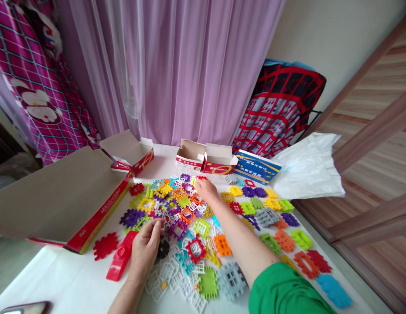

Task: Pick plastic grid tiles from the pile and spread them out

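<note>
Colourful plastic building pieces lie in a loose heap on the white table (72, 270). My left hand (148, 240) rests at the heap's near left side, fingers curled together; what they hold, if anything, is hidden. Just left of it lies a red plastic part (119, 259), and a black round piece (163, 249) is to its right. My right hand (206, 190) reaches to the back of the heap, its fingertips down among yellow and red pieces (202, 178). Whether it holds one cannot be made out. White lattice pieces (170, 272) are spread at the front.
Sorted pieces, including a blue one (333, 290), cover the right side. A large open box (101, 218) stands left. Small open boxes (220, 165), a blue box (259, 168) and a white bag (310, 168) line the back. A phone (26, 307) lies front left.
</note>
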Available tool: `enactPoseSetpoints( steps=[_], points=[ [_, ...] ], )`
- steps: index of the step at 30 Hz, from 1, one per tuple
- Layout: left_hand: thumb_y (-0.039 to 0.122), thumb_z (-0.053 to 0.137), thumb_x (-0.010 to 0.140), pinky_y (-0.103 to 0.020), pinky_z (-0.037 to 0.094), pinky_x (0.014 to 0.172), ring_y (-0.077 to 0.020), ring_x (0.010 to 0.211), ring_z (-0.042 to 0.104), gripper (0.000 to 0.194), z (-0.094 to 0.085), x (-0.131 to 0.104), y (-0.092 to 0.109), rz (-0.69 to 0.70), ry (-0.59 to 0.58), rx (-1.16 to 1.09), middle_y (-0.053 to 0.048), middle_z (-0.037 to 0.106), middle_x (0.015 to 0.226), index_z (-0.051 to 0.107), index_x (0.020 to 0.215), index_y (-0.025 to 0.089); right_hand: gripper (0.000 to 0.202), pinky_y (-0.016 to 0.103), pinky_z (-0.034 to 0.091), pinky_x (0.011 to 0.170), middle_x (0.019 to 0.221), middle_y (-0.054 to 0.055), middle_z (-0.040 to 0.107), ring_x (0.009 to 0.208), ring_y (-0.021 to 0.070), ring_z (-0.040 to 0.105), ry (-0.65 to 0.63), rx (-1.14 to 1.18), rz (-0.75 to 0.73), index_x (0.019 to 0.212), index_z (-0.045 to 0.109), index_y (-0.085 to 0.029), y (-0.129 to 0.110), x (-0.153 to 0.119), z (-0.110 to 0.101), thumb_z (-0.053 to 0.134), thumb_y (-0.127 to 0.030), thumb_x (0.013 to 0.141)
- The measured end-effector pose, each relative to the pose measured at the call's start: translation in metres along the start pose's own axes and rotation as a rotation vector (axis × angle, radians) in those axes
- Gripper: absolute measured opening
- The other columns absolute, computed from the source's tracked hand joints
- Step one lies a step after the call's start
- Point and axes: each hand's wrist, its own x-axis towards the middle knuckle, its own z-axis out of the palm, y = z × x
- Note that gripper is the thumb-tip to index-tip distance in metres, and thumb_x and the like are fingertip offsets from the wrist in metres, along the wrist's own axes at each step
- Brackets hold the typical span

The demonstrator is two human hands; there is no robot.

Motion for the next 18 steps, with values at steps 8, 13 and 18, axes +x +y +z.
enactPoseSetpoints(
  steps=[8,13,18],
  points=[
    [0.074,0.059,0.071,-0.026,0.050,0.054,-0.0182,0.063,0.064,0.060,0.001,0.001,-0.008,0.015,0.003,-0.012,-0.005,0.071,0.074,0.074,0.091,0.019,0.038,0.021,0.050,0.060,0.081,0.003,0.075,0.068,0.0141,0.069,-0.032,0.202,0.167,0.109,0.070,-0.018,0.058,-0.025,-0.017,0.034,-0.026,0.099],
    [0.074,0.060,0.068,-0.026,0.051,0.054,-0.0187,0.063,0.065,0.062,-0.001,0.001,-0.003,0.004,0.002,-0.007,-0.006,0.072,0.076,0.074,0.091,0.018,0.024,0.027,0.050,0.075,0.085,0.005,0.075,0.083,0.0192,0.070,-0.044,0.131,0.163,0.092,0.074,-0.018,0.071,-0.044,-0.015,0.051,-0.024,0.090],
    [0.076,0.062,0.064,-0.026,0.050,0.053,-0.0183,0.063,0.064,0.065,-0.001,0.000,0.004,-0.016,0.000,-0.009,-0.006,0.072,0.074,0.073,0.088,0.017,0.043,0.030,0.044,0.096,0.122,0.006,0.068,0.112,0.0229,0.061,-0.025,0.032,-0.015,0.118,0.067,-0.023,0.069,-0.055,-0.014,0.071,-0.032,0.076]
  ],
)
